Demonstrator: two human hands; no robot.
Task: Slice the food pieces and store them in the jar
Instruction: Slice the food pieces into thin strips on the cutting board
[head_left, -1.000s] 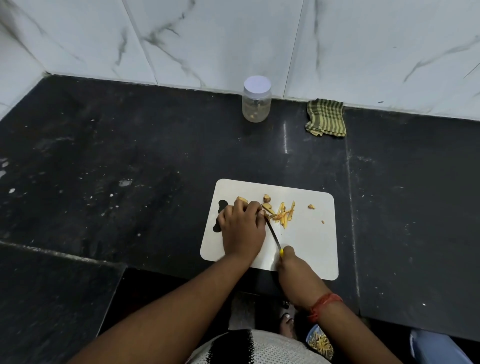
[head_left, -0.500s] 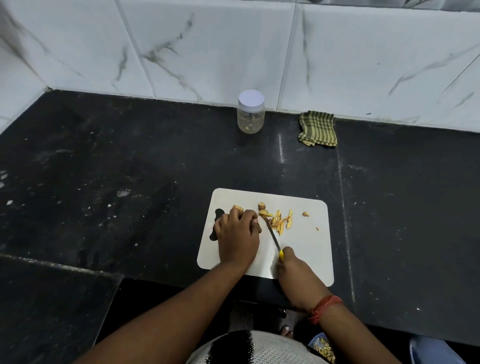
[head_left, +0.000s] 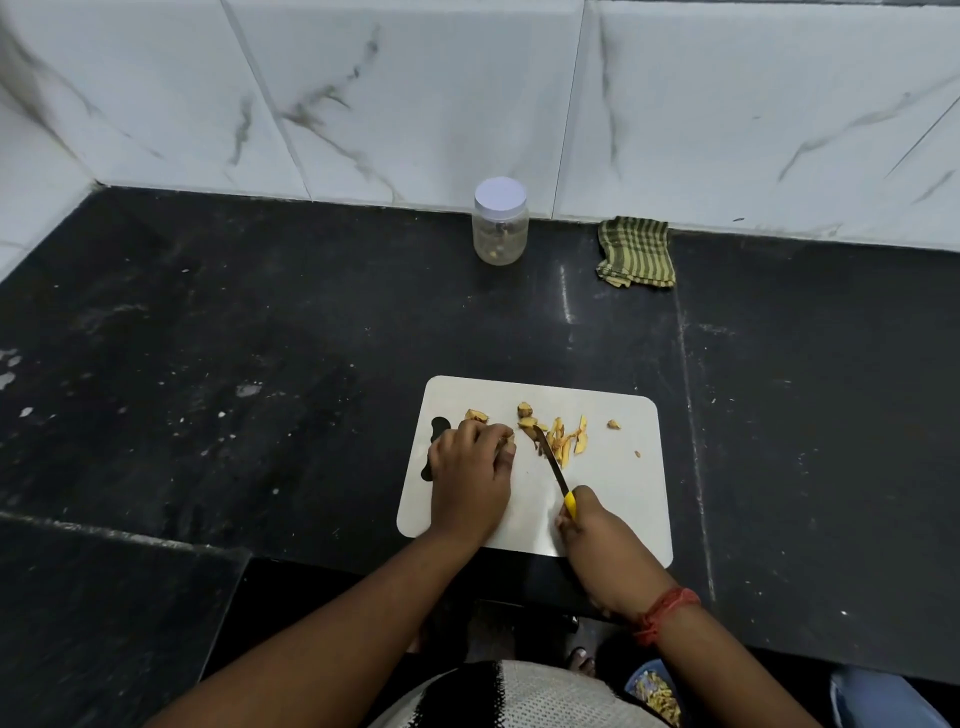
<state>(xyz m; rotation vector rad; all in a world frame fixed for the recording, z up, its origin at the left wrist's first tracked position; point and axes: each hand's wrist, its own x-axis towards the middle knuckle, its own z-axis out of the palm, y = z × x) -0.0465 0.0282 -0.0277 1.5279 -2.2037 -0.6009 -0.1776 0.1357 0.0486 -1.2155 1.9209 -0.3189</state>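
Observation:
A white cutting board (head_left: 613, 499) lies on the black counter near its front edge. Yellow-brown food slices (head_left: 566, 439) are scattered on its upper half. My left hand (head_left: 470, 478) rests on the board's left part, its curled fingertips pinching a small food piece that is mostly hidden under them. My right hand (head_left: 592, 525) grips the yellow handle of a knife (head_left: 550, 460), whose blade points up-left into the slices. A clear jar (head_left: 500, 228) with a white lid on stands at the back by the wall, with a few bits inside.
A green striped cloth (head_left: 636, 252) lies crumpled at the wall, right of the jar. The black counter (head_left: 234, 338) has a step down at the front left. White marble tiles form the back wall. A small container with yellow scraps (head_left: 654, 696) sits below the counter edge.
The knife blade has shifted right, away from my left fingers, toward the pile of slices. The camera has tilted up, so the board sits lower in view.

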